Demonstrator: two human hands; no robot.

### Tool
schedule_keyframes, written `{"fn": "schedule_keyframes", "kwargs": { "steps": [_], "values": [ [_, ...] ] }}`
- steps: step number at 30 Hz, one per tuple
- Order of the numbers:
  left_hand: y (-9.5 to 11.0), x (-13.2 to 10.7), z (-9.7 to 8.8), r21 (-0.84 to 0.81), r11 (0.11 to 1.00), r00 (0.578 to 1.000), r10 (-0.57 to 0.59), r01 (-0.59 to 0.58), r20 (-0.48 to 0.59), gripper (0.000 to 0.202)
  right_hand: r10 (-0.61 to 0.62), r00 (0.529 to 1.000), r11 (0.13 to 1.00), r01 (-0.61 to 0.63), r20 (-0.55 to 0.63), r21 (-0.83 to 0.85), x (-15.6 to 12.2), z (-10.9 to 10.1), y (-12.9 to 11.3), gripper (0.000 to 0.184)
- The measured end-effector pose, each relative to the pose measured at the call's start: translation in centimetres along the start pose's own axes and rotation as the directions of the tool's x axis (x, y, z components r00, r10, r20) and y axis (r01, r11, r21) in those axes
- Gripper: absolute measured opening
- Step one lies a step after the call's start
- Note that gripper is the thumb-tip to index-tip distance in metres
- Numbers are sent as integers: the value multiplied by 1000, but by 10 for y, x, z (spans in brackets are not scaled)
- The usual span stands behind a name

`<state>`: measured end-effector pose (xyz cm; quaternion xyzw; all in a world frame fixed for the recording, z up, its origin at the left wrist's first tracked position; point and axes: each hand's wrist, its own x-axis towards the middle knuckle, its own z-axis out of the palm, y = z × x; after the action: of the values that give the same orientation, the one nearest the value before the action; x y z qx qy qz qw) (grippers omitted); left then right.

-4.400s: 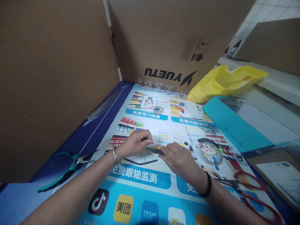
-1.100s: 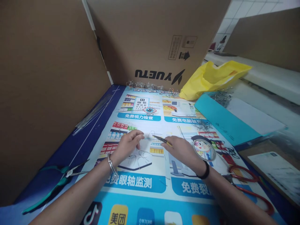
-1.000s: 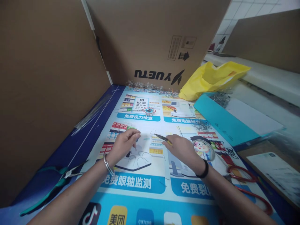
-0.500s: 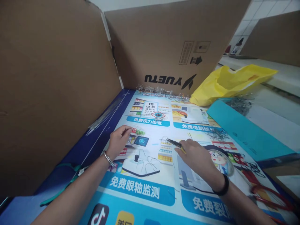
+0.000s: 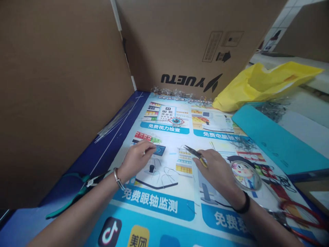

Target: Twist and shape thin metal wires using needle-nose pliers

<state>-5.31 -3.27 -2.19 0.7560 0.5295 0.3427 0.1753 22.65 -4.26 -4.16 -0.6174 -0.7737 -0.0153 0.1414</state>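
My right hand (image 5: 214,169) is wrapped round needle-nose pliers (image 5: 192,151) with dark jaws and yellow on the handles. Their tips point left, toward my other hand, and look slightly parted. My left hand (image 5: 138,157) is pinched over the printed sheet (image 5: 177,223); whatever lies between its fingertips is too small to make out. Thin curved wire pieces (image 5: 167,173) are scattered on the sheet between and below the hands. Under my left forearm lies a teal-handled cutting tool (image 5: 70,202), partly covered by the arm.
Cardboard walls (image 5: 64,85) stand at left and back. Tangled bent wires (image 5: 174,92) lie along the back, straight wires (image 5: 115,121) at left. Rightward are a yellow bag (image 5: 259,85), a turquoise board (image 5: 272,137), another wire pile (image 5: 243,143) and a red-handled tool (image 5: 303,214).
My left hand has moved right, nearer the pliers, and sits slightly lower. The right hand still holds the pliers, now angled more downward. The camera view has shifted a little.
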Motion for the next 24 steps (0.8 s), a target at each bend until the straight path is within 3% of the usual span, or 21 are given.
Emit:
{"fn": "schedule_keyframes", "kwargs": {
  "steps": [3, 7, 10, 14, 24],
  "values": [
    [9, -6, 0, 239, 970, 983, -10, -35, 185, 10, -35, 999, 999, 36, -18, 21, -2, 2, -3, 30],
    [15, -11, 5, 472, 881, 952, -153, 9, 267, 16, -78, 997, 995, 78, -11, 66, -5, 4, -9, 27],
    [14, -12, 10, 528, 849, 933, -192, 1, 306, 15, -103, 995, 989, 104, -16, 101, -6, 6, -11, 27],
    [13, -14, 16, 550, 833, 923, -162, -62, 348, 16, -136, 990, 982, 140, -41, 128, -7, 8, -11, 28],
    [24, -17, 16, 658, 738, 918, -146, -147, 369, 23, -239, 967, 959, 249, -87, 136, -10, 9, -15, 24]
  ]
}}
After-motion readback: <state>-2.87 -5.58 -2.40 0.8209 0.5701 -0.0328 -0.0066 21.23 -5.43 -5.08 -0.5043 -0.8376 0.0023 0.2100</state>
